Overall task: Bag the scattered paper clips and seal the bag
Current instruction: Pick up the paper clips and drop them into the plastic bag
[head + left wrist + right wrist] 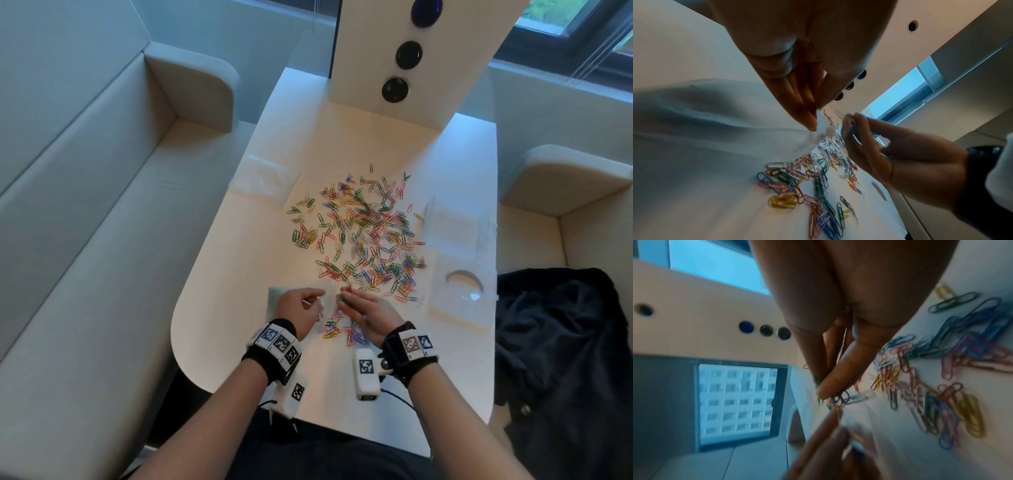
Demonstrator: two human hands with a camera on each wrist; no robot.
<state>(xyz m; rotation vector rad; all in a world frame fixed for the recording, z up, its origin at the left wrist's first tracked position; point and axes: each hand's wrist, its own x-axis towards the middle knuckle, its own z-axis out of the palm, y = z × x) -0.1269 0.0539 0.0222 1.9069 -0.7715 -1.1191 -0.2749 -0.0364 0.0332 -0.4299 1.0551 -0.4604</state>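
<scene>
Head view: left hand [297,307] and right hand [368,315] close together at the near desk [222,301] edge, the main pile of paper clips [363,236] just beyond, a few more under the right palm. Bag [719,129] barely reads there; the left wrist view shows it clearly, clear plastic, left fingers [807,113] pinching its edge. Right fingers [830,386] clamped on a small bunch of clips beside the bag edge; right wrist view is blurred. More clear bags [263,181] lie flat on both sides of the pile. Dark cloth [561,342] sits on the right seat.
</scene>
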